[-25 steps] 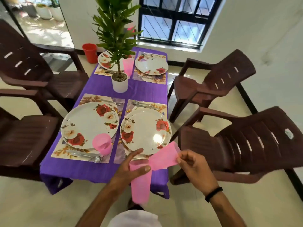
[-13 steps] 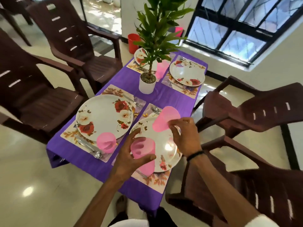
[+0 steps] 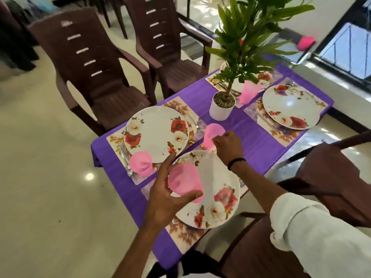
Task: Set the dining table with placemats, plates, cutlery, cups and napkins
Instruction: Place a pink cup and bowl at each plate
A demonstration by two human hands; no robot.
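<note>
My left hand (image 3: 167, 199) holds a pink plastic cup (image 3: 185, 182) above the near floral plate (image 3: 216, 197). My right hand (image 3: 227, 146) grips the rim of a second pink cup (image 3: 211, 135) that stands at the far end of that plate's placemat (image 3: 184, 235). A third pink cup (image 3: 140, 163) rests on the left placemat beside another floral plate (image 3: 155, 134). A fourth pink cup (image 3: 249, 94) stands behind the plant pot. Cutlery (image 3: 125, 157) lies next to the plates.
The purple tablecloth (image 3: 253, 141) covers a narrow table. A white pot with a tall green plant (image 3: 221, 105) stands mid-table. A far plate (image 3: 291, 106) lies on its placemat at the right. Brown plastic chairs (image 3: 94, 67) flank both sides; one chair (image 3: 331, 171) is near my right arm.
My right hand has carried its pink cup forward and down to the table beyond the near plate. My left hand still holds the other cup. My view has swung to the table's right side.
</note>
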